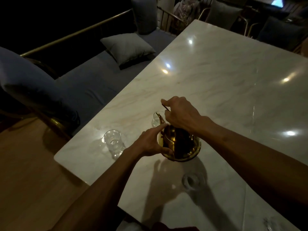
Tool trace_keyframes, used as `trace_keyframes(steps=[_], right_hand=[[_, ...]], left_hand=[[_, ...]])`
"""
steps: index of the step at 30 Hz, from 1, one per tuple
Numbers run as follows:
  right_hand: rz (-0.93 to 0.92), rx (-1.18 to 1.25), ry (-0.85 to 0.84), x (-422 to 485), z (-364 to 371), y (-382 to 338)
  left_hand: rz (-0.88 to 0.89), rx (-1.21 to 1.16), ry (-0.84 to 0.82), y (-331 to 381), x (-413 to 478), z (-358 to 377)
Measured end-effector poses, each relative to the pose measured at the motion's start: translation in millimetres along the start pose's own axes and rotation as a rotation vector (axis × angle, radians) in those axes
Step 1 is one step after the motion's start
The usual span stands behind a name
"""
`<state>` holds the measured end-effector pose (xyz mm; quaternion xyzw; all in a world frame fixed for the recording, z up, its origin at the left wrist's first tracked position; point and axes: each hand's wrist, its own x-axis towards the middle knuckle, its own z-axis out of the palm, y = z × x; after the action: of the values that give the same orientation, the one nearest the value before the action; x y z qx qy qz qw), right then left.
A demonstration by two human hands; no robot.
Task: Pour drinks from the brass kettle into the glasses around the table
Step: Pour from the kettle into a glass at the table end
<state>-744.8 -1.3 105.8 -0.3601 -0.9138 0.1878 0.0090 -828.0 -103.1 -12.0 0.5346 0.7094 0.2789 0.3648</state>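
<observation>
A brass kettle (180,145) is tilted over the white marble table (216,77), its curved spout dipping into a clear glass (155,120) just beyond it. My right hand (180,112) grips the thin handle above the kettle. My left hand (150,142) presses on the kettle's left side, with its index finger stretched toward the base of the spout. A second clear glass (113,140) stands to the left near the table edge. A third glass (192,180) sits nearer me, seen from above. Another glass (270,224) shows faintly at the bottom right.
A blue bench sofa (93,84) with a grey cushion (128,49) runs along the table's left side. A padded chair back (33,85) stands at the left corner. More chairs (221,15) sit beyond the far end. Wooden floor (25,172) lies at lower left.
</observation>
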Motion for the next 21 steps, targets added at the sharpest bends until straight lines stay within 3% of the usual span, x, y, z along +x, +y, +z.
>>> trace_keyframes(steps=[7,13,21], right_hand=[[-0.171,-0.047,-0.059,-25,-8,-45],[-0.319,-0.132,-0.107,-34,4,-87],[-0.386,-0.237,-0.254,-17,48,-131]], left_hand=[[0.013,-0.045,0.13,9,-56,-5],[-0.075,-0.12,0.228,-12,-95,-10],[-0.179,-0.273,0.255,-43,-120,-6]])
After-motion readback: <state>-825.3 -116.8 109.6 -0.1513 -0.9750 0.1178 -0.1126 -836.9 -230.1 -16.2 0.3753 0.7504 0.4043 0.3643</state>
